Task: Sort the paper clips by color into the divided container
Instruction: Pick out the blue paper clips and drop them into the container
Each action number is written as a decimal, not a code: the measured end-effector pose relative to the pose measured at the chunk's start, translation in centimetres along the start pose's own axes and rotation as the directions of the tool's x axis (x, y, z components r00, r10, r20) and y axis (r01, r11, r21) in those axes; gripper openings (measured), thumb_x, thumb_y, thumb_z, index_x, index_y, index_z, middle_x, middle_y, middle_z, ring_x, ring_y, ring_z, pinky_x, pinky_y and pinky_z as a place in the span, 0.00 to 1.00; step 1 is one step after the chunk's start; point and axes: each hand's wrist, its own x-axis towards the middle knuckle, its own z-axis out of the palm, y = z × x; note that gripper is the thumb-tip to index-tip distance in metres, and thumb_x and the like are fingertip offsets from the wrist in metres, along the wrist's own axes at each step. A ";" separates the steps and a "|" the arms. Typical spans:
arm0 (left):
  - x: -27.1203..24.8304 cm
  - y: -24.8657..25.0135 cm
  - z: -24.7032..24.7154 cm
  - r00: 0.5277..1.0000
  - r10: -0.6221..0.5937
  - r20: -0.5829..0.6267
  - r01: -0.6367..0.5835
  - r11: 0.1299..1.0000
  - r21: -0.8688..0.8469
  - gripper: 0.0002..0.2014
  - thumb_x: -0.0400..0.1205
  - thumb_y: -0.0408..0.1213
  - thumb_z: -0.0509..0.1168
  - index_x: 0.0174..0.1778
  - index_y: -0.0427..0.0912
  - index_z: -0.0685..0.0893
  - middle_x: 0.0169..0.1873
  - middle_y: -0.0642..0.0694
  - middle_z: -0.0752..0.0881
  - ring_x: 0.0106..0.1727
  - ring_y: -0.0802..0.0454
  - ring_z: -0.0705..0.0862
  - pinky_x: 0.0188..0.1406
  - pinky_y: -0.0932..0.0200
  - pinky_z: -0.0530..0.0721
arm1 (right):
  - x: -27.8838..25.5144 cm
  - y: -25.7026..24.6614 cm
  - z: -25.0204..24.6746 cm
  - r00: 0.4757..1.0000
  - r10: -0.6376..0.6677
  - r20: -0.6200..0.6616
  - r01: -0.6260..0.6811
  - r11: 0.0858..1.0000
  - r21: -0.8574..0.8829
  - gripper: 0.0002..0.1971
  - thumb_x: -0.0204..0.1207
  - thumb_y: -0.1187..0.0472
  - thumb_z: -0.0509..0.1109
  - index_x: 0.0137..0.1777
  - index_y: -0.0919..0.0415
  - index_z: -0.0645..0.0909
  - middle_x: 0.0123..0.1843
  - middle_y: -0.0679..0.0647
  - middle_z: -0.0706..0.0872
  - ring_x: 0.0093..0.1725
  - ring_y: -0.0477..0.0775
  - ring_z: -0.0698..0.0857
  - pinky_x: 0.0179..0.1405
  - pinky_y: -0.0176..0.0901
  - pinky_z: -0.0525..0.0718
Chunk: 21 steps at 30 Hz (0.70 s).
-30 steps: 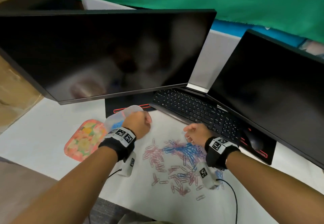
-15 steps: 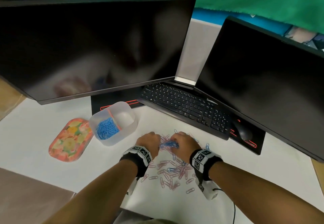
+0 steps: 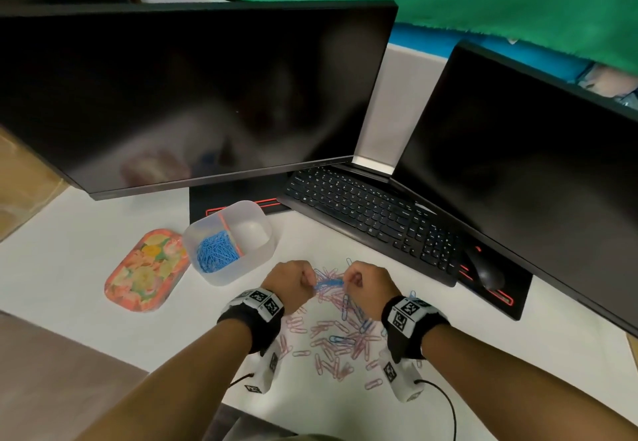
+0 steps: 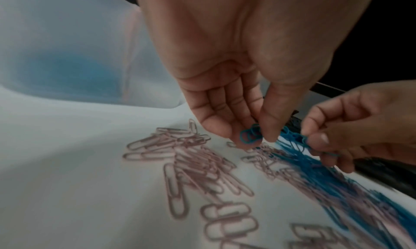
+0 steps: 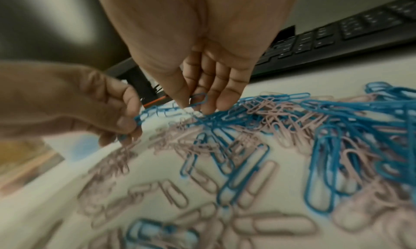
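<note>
A translucent divided container point(image 3: 266, 254) stands left of my hands; its left compartment holds blue paper clips point(image 3: 216, 256), and its right compartment point(image 3: 250, 233) looks empty. Pink and blue clips point(image 3: 338, 333) lie mixed on the white table. Over the pile's far edge my left hand point(image 3: 307, 283) and right hand point(image 3: 348, 281) face each other, both pinching a small bunch of blue clips point(image 3: 328, 283) between them. The left wrist view shows my left thumb and fingers closed on blue clips point(image 4: 251, 135). In the right wrist view a blue clip point(image 5: 199, 99) sits between my right thumb and fingers.
A black keyboard point(image 3: 373, 212) and mouse point(image 3: 485, 269) lie just beyond the pile. Two dark monitors point(image 3: 193, 95) point(image 3: 535, 171) stand behind them. A floral tray point(image 3: 145, 269) lies left of the container. The table's near edge runs under my forearms.
My left hand has left the container and come back to the pile. Both hands have met and now pinch blue clips together. The container's contents came into view.
</note>
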 end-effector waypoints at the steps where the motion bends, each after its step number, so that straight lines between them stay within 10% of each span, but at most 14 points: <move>1: -0.1 -0.1 -0.1 1.000 -0.003 0.008 0.004 0.999 -0.039 0.06 0.75 0.34 0.69 0.44 0.49 0.84 0.39 0.53 0.89 0.43 0.53 0.86 0.39 0.64 0.81 | 0.0 0.0 -0.3 1.000 0.021 -0.003 -0.021 0.999 0.037 0.08 0.75 0.68 0.66 0.44 0.55 0.83 0.35 0.46 0.83 0.39 0.48 0.83 0.41 0.35 0.82; 7: -0.2 0.5 -0.5 0.999 0.017 0.042 -0.009 0.985 -0.174 0.14 0.77 0.30 0.65 0.49 0.55 0.86 0.38 0.52 0.89 0.32 0.60 0.81 0.29 0.67 0.78 | -0.1 -0.4 -1.0 0.988 -0.004 0.157 0.006 1.000 -0.012 0.16 0.80 0.67 0.59 0.62 0.58 0.84 0.55 0.50 0.87 0.54 0.48 0.84 0.57 0.36 0.82; 10: -0.2 0.8 -0.6 0.998 0.013 0.062 0.005 0.957 -0.289 0.16 0.76 0.26 0.64 0.42 0.55 0.86 0.34 0.47 0.90 0.31 0.56 0.82 0.37 0.60 0.82 | -0.2 -0.4 -0.7 0.982 0.004 0.186 0.000 1.000 -0.020 0.16 0.79 0.66 0.61 0.64 0.55 0.82 0.46 0.41 0.83 0.49 0.46 0.82 0.50 0.35 0.79; 15: -0.2 1.1 -0.6 0.997 0.052 0.061 -0.019 0.893 -0.449 0.10 0.80 0.26 0.64 0.48 0.43 0.88 0.37 0.40 0.89 0.36 0.53 0.84 0.37 0.65 0.85 | -0.3 -1.6 -0.2 0.990 -0.016 0.142 0.002 0.995 0.100 0.07 0.77 0.60 0.68 0.38 0.49 0.81 0.29 0.45 0.78 0.26 0.41 0.73 0.27 0.28 0.71; 21: -0.2 1.4 -0.9 0.999 -0.009 0.050 0.037 0.810 -0.585 0.07 0.81 0.28 0.64 0.48 0.42 0.87 0.35 0.44 0.85 0.37 0.54 0.82 0.35 0.66 0.82 | 0.1 -2.2 0.1 0.994 0.001 0.111 -0.028 0.968 0.248 0.08 0.75 0.58 0.70 0.35 0.51 0.81 0.29 0.44 0.80 0.30 0.42 0.76 0.35 0.35 0.75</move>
